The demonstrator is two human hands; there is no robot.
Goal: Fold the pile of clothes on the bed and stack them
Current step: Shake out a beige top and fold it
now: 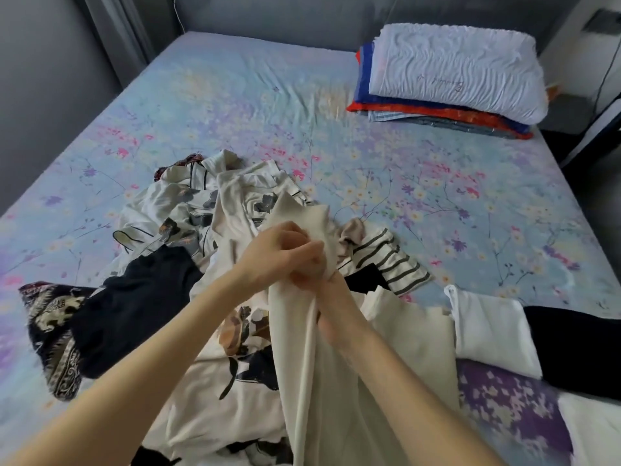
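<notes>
Covering most of the frame, the bed (268, 105) carries a pale floral sheet, and grey walls (40, 62) enclose it. A curtain (114, 31) hangs at upper left. At upper right, a pillow (453, 68) rests on folded blankets (437, 116). The pile of clothes (188, 210) lies at centre. Your left hand (275, 253) and right hand (332, 304) have their fingers clamped on a cream garment (302, 364), which hides part of the pile.

Loose heap of mixed cloth garments (188, 203) sits near-centre on the floral-sheeted bed (235, 95). White ribbed pillow (457, 68) lies on flat folded fabrics (437, 114), far right. Folded white cloth (487, 327) near right of heap.
</notes>
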